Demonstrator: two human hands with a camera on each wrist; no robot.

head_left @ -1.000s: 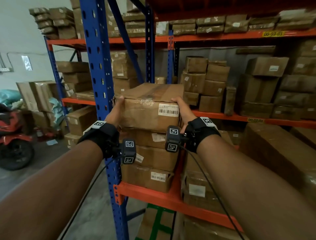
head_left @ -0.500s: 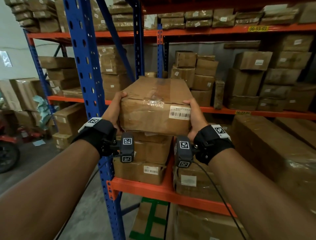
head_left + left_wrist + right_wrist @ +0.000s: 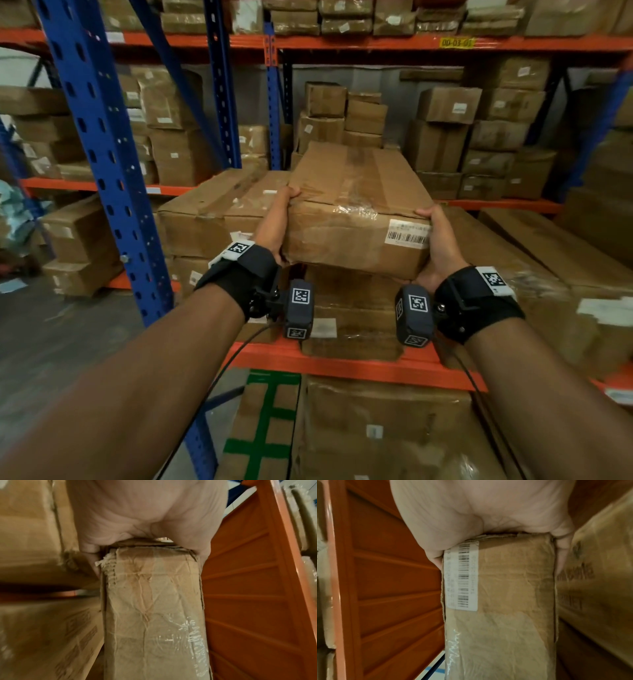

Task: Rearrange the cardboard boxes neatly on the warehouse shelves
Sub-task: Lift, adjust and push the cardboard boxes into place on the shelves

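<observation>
1. The rack (image 3: 102,144), blue uprights and orange beams, fills the head view, and boxes crowd every level.
2. The shelf (image 3: 342,365) nearest the person carries 1 stack (image 3: 352,308) straight ahead, a taller stack (image 3: 212,219) to its left and long boxes (image 3: 534,246) to its right.
3. The box (image 3: 356,205) is held in the air above the middle stack, between the taller stack and the long boxes. Whether its underside touches the stack I cannot tell.
4. Its long axis runs away from the person, into the rack. The short end with the barcode label (image 3: 407,233) faces the person.
5. The left hand (image 3: 274,226) clamps the near left corner: the thumb lies over the top edge and the palm presses on the side. The left wrist view shows the hand (image 3: 145,513) wrapped round the box (image 3: 154,608) end.
6. The right hand (image 3: 436,240) grips the near right corner the same way, thumb on top just beside the label. The right wrist view shows the palm (image 3: 479,507) pressed to the corner above the label (image 3: 464,577).
7. Both hands sit at the near end, level with each other, so neither is nearer and most of the box lies ahead of them.
8. My judgement: the next move is a set-down on the middle stack, then a straight push along the long axis. The gap on each side looks tight, so the left knuckles may rub the taller stack.
</observation>
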